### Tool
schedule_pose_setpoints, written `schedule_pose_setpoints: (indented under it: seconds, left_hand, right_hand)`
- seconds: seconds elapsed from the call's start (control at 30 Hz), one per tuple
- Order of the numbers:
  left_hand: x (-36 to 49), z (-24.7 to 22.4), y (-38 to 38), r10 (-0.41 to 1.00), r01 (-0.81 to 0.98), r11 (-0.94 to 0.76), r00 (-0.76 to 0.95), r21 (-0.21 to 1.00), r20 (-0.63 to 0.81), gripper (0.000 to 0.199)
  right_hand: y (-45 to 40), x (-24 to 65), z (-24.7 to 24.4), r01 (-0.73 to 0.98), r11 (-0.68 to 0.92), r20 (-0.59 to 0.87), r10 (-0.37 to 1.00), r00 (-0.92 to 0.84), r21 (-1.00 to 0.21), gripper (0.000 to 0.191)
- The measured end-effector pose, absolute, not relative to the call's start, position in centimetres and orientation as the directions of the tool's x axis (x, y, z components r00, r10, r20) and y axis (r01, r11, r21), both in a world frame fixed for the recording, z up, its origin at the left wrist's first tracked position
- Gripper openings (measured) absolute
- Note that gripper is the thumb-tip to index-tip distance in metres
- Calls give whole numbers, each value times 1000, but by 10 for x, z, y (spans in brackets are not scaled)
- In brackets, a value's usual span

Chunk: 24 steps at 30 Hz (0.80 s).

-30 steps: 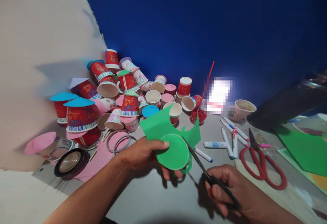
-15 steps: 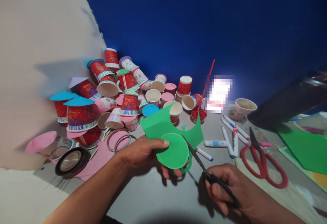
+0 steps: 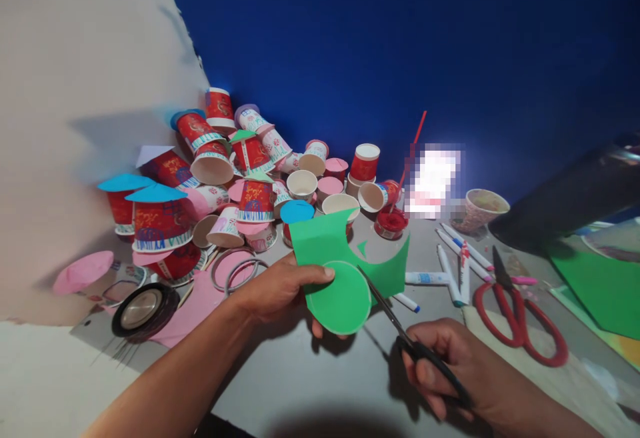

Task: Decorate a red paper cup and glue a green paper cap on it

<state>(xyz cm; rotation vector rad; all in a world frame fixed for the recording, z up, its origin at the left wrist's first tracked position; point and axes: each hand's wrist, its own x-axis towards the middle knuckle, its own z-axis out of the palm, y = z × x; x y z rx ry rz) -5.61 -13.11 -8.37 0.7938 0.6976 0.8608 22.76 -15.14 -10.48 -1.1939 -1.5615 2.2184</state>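
My left hand (image 3: pixel 287 288) pinches a sheet of green paper (image 3: pixel 323 235), thumb on top and fingers underneath. A pale outlined circle (image 3: pixel 343 298) on the sheet is partly cut free along its lower and right edge. Black-handled scissors (image 3: pixel 395 321) are in my right hand (image 3: pixel 440 365), fingers through the loops. Their blades meet the paper at the circle's upper right edge and look nearly closed. A small green scrap (image 3: pixel 362 249) shows in the notch of the sheet's upper part.
Decorated paper cups (image 3: pixel 163 225) are piled at the left against the wall. Red-handled scissors (image 3: pixel 520 325) and several markers (image 3: pixel 447 278) lie at the right. Behind the paper stand a red paint jar (image 3: pixel 391 223) and a lit, blurred screen (image 3: pixel 434 181). A tape roll (image 3: pixel 143 311) is at left.
The green sheet has turned and shifted slightly right in my left hand, with its cut strip below the circle now out of sight. The scissors stay at the circle's right edge.
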Motion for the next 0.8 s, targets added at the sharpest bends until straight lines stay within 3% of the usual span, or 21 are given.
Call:
schedule_pose_setpoints:
  seconds: [0.13,0.5,0.8]
  left_hand:
    - [-56,-80,-131,839,-333,451,475,828,-266,30]
    - [-58,-83,-133,836,-387,428,514,817,-194,25]
    - [-61,-81,-130,772,-312,494,587,812,-245,25]
  right_hand:
    - [-150,226,-102,309,-425,-514,555,-654,-851,76]
    - [-151,226,-98,327,-430,-531,549,-645,-842,75]
    - [-151,227,-102,353,-405,-532,534,-658,-843,74]
